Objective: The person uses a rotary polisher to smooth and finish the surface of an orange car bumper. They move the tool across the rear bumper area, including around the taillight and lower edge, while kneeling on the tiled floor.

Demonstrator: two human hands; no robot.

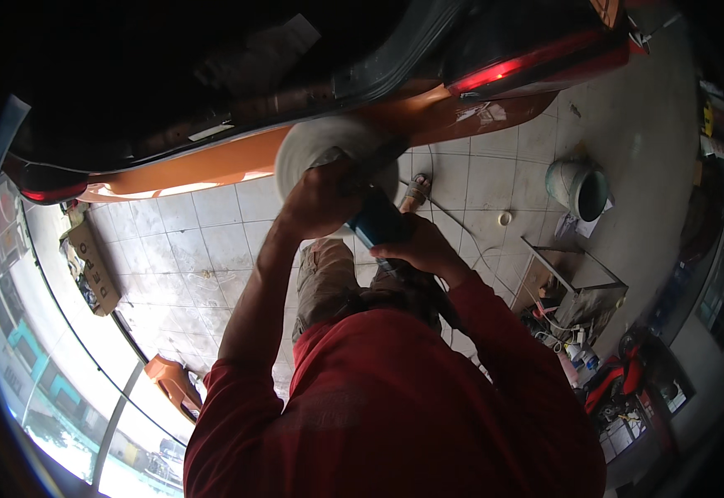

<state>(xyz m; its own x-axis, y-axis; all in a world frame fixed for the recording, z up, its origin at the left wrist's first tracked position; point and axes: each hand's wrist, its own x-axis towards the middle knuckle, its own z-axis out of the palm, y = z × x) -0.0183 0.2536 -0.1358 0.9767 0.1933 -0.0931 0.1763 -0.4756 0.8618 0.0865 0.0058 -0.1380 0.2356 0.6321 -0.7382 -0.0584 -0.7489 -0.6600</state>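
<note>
Both my hands hold a power polisher [378, 217] with a dark teal body. At its front end, my left hand [322, 197] is closed just behind the round white pad [295, 149], which looks blurred. My right hand [425, 246] wraps round the rear of the body. Against or right beside the pad runs the orange bumper [204, 168] of a car; whether they touch I cannot tell. Above the bumper lies the dark open rear of the car, flanked by a lit red tail light [503, 75] on the right and another tail light [55, 194] on the left.
A cord [470, 236] trails over the tiled floor [187, 241]. To the right stand a bucket [567, 187], a roll of tape [504, 218], a metal-framed stand [582, 286] and a red motorcycle [619, 378]. A cardboard box [92, 261] and an orange panel [173, 382] are at the left.
</note>
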